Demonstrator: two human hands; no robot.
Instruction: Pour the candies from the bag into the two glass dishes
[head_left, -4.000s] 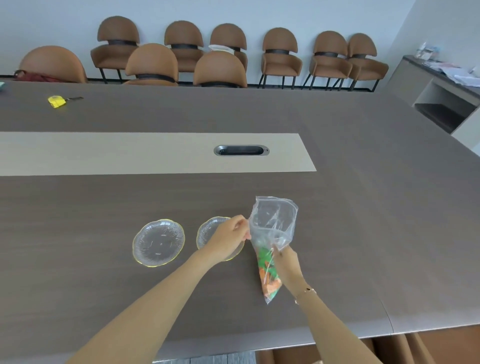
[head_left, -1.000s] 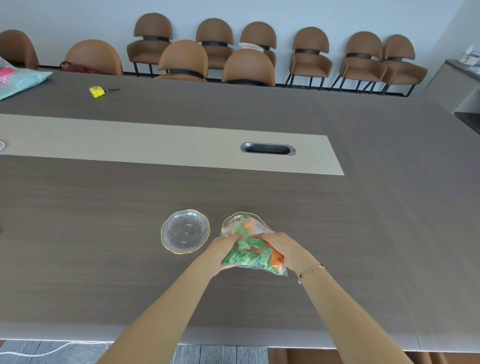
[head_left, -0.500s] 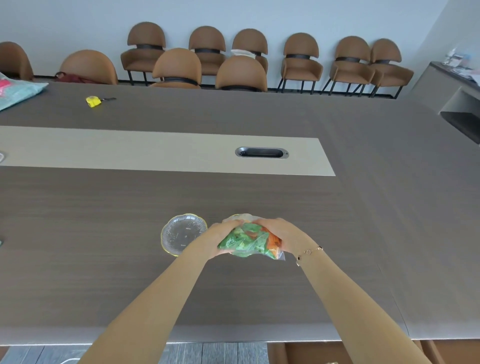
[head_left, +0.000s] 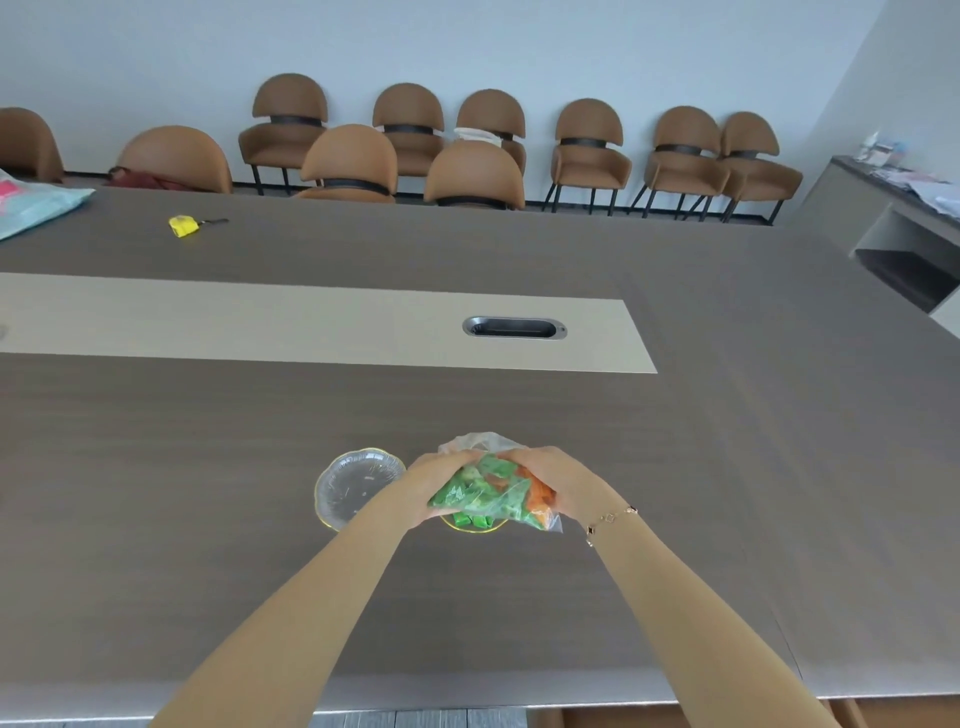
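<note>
Left hand (head_left: 434, 486): clenched on the left side of the bag, fingers curled over its top.
Right hand (head_left: 545, 480): clenched on the right side of the bag; a bracelet (head_left: 610, 517) sits on the wrist.
Bag (head_left: 491, 493): clear plastic, held between both hands, off the worktop; loose crumpled plastic bulges out on the far side of the hands.
Candies (head_left: 467, 493): green ones fill most of the bag, orange ones lie toward the right hand.
Right dish (head_left: 475, 526): directly below the bag and hands, mostly hidden; only its near yellow rim shows, with a few green candies in it.
Left dish (head_left: 358, 486): just left of the left hand, on the worktop, no candies in it; the left wrist covers its near right edge.
Worktop (head_left: 208, 519): dark wood grain with a pale strip well beyond the hands.
Yellow item (head_left: 183, 226): far beyond the left hand; what it is cannot be told.
</note>
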